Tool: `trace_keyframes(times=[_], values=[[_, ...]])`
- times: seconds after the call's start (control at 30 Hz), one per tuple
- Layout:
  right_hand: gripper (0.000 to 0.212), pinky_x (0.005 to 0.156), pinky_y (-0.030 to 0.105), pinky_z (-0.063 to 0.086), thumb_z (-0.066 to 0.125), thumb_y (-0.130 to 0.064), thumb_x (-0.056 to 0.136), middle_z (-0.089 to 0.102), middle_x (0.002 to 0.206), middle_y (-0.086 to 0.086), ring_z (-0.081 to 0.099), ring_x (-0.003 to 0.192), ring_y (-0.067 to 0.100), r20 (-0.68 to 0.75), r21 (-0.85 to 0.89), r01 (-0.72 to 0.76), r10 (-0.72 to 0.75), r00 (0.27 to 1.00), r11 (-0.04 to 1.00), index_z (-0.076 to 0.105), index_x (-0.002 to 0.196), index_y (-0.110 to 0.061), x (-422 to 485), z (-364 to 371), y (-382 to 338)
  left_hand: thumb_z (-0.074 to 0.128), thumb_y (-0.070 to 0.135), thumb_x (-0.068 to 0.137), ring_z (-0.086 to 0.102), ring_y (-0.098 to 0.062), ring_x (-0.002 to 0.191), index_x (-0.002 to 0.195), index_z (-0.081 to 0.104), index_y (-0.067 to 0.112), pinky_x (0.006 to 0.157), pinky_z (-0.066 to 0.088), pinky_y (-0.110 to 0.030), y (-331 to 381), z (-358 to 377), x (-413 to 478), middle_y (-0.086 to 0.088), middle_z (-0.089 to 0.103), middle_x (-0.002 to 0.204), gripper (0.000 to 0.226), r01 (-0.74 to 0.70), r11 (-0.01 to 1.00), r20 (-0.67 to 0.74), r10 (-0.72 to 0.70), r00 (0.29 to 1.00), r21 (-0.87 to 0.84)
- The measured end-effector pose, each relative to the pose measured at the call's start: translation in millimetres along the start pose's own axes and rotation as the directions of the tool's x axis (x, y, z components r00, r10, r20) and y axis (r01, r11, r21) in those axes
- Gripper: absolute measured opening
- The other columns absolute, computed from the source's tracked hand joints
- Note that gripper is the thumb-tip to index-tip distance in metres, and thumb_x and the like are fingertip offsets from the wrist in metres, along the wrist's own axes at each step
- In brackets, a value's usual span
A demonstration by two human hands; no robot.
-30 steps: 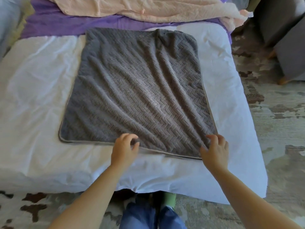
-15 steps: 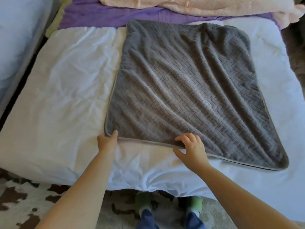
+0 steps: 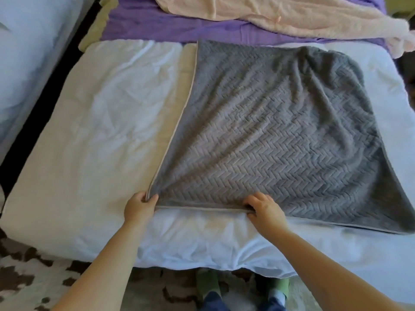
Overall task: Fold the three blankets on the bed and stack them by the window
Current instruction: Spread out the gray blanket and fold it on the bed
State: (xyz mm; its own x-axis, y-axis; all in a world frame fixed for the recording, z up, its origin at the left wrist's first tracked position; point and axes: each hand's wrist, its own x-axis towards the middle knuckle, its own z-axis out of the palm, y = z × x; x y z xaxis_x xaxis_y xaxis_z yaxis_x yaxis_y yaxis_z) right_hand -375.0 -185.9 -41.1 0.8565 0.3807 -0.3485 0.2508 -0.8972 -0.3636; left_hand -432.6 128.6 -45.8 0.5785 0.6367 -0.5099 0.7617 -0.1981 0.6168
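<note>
A grey blanket [image 3: 276, 135] with a herringbone texture lies folded in a rough square on the white bed [image 3: 94, 131]. My left hand [image 3: 139, 206] pinches its near left corner, thumb on top. My right hand [image 3: 263, 209] grips the near hem about midway along. The hem between the two hands is pulled straight. A purple blanket [image 3: 179, 30] is spread across the far end of the bed. On top of it lies a crumpled pale pink blanket [image 3: 292, 16].
A second bed or cushion in pale blue [image 3: 27, 52] runs along the left, with a dark gap between. A brown-and-white patterned rug [image 3: 24, 277] covers the floor. My feet in green socks [image 3: 207, 286] stand at the bed's edge.
Both hands shifted left along the near hem. The left one reached the near left corner and closed on it; the right one closed on the hem mid-edge. The view swung left.
</note>
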Motion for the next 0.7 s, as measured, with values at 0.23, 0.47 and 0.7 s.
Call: trace_keyframes(times=[0.23,0.47,0.7], values=[[0.042,0.098,0.031,0.035,0.067,-0.040,0.081,0.049,0.118,-0.005,0.043,0.113,0.018,0.008,0.031,-0.005,0.004,1.000,1.000,0.057,0.120,-0.028,-18,1,3,0.071,0.025,0.083,0.051,-0.042,0.107,0.110,0.056,-0.004,0.083,0.044,-0.046,12,12,-9,-0.026,0.056,0.113,0.043,-0.029,0.982,-0.135,0.055,0.989,0.189],[0.033,0.098,0.042,0.036,0.068,-0.025,0.085,0.056,0.116,0.009,0.046,0.112,0.033,-0.261,0.220,-0.320,0.371,0.891,0.922,0.062,0.115,-0.013,-54,-26,61,0.068,0.029,0.084,0.044,-0.035,0.121,0.120,0.061,0.014,0.097,0.038,-0.045,50,54,-51,-0.012,0.048,0.134,0.040,-0.527,0.722,0.101,0.546,0.832,0.448],[0.045,0.106,0.045,0.029,0.064,-0.027,0.086,0.044,0.135,0.022,0.036,0.126,0.040,-0.238,0.537,-0.694,0.876,0.420,0.479,0.052,0.127,-0.011,-96,-60,174,0.046,0.054,0.091,0.016,-0.021,0.144,0.139,0.042,0.038,0.116,0.019,-0.045,71,141,-95,0.005,0.014,0.159,0.050,-0.814,0.440,0.562,0.589,0.581,0.380]])
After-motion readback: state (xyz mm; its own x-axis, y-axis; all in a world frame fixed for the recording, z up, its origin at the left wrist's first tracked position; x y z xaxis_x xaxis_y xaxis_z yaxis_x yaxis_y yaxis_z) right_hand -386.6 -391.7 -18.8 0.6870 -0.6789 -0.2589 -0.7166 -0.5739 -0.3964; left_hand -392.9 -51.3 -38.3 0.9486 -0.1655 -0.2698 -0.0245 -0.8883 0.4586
